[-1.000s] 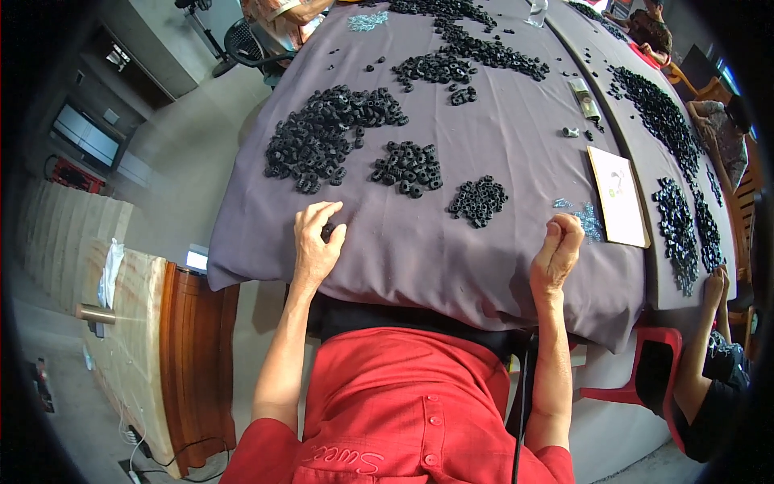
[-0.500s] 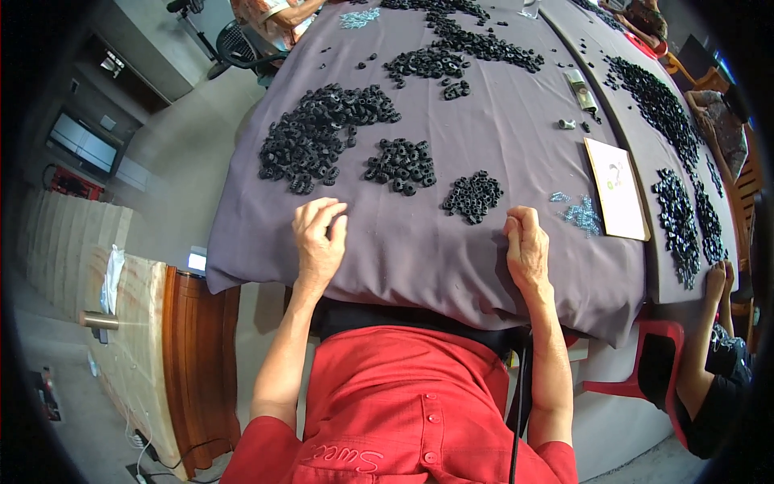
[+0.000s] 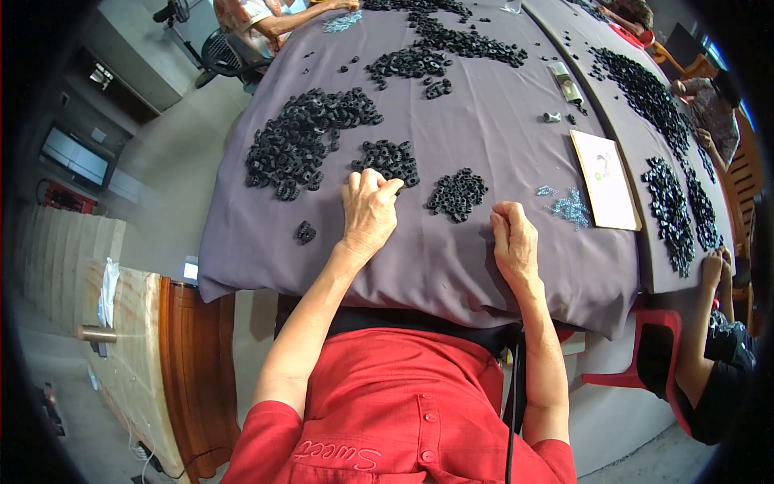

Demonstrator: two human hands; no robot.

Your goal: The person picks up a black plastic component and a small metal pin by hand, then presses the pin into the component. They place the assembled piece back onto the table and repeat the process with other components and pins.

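- At far left, a co-worker's arm (image 3: pixel 300 18) reaches further over the table than a second ago, its hand by the far light-blue pieces (image 3: pixel 343 22).
- A small cluster of ribbed black pieces (image 3: pixel 305 233) now shows alone on the grey cloth (image 3: pixel 266 258), where the left hand was half a second ago.
- The left hand (image 3: pixel 371 211) has moved right and forward to the near edge of the middle pile of ribbed black pieces (image 3: pixel 390 158), fingers bent down; I cannot tell whether they grasp one.
- Right of it lies the pile of smaller black rings (image 3: pixel 457 194).
- The right hand (image 3: pixel 516 242), curled with contents hidden, now sits between those rings and the near light-blue spring-like pieces (image 3: pixel 571 209); a second ago it was beside the latter.
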